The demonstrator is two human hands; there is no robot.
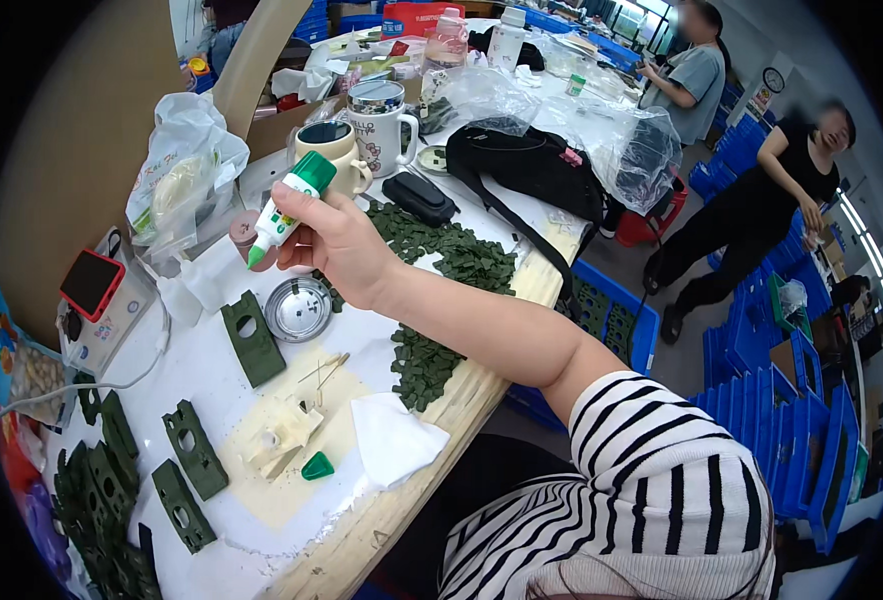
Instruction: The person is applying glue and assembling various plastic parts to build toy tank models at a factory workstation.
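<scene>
Raised over the table, my right hand (337, 240) is closed around a small white squeeze bottle (284, 218) with a green end and a pointed green nozzle tilted down to the left. Below it lie a round metal dish (298, 308) and a dark green plate (253, 338) with a round hole. A small green cap (317, 466) rests beside a cream-coloured fixture (287, 435) on the table. Two more holed green plates (196, 449) lie left of the fixture. Thin metal pins (324, 378) are near a folded white cloth (394, 440). My left hand is out of view.
Many small dark green pieces (462, 255) are heaped behind my forearm. Mugs (377, 128), a black bag (527, 170) and plastic bags (187, 170) stand farther back. A stack of green parts (97, 495) lies at left. Blue crates (782, 410) and two people (752, 220) are at right.
</scene>
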